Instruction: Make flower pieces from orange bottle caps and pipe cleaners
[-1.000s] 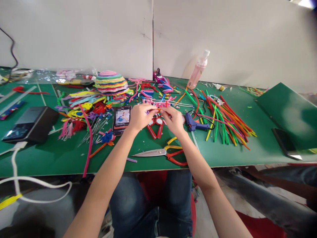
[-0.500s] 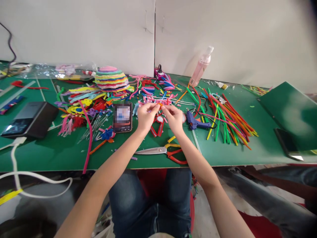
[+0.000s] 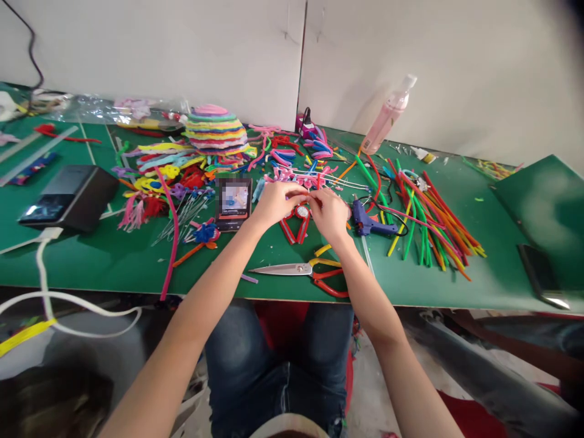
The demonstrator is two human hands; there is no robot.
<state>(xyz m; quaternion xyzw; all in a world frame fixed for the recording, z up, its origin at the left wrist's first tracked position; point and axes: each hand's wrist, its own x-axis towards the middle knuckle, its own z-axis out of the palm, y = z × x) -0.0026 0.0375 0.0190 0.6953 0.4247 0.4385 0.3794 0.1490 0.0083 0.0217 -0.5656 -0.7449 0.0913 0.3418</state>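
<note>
L hand (image 3: 277, 205) & R hand (image 3: 332, 213) tog., fingertips pinching a sm. orange-red bit (image 3: 309, 194), mostly hidden, shape unclear; it's above the green surface (image 3: 219, 267), well back from near edge; red-handled pliers (image 3: 302, 231) lie just nearer that edge.

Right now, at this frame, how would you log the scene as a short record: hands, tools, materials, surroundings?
Left hand: fingertips close to the right hand's
Right hand: fingers bent inward
Between fingertips: too small to tell
Nearest tool: red V-shaped tool, partly hidden by the hands
Scissors: lying nearer the table's front edge, points toward the left
Glue gun: blue, right of the right hand
Phone: lit screen, left of the left hand
Materials: fuzzy stems, far right of the hands
Back: striped dome; pink bottle
</note>
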